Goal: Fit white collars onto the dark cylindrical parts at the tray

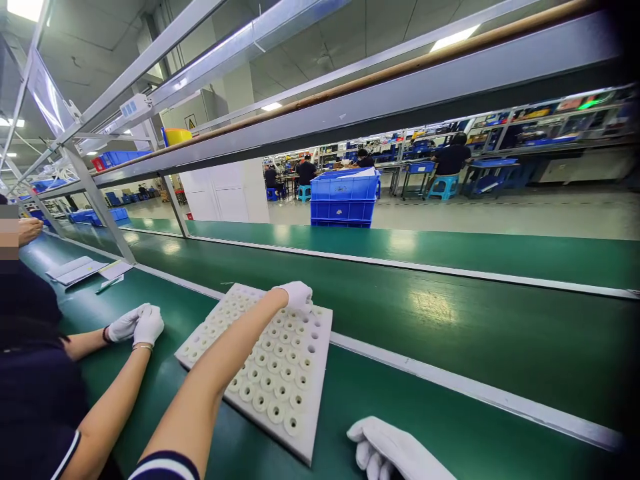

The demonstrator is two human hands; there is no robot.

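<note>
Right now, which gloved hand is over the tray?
The wearer's left hand, at the far edge of the tray; the right hand and the co-worker's gloved hands are clear.

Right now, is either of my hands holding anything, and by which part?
Cannot be told: the left hand is at the tray, its fingertips too unclear to show a held piece. The right hand is curled, nothing visible in it.

A smooth green counter (pixel 380 400) carries everything here. The pale tray (pixel 314 390) lies flat on it, its far edge reaching over the light metal strip (pixel 450 377) bordering the counter. Well to the tray's left lie white papers (pixel 75 271), with a slim pen (pixel 107 285) just beside them, on the tray's side.
</note>
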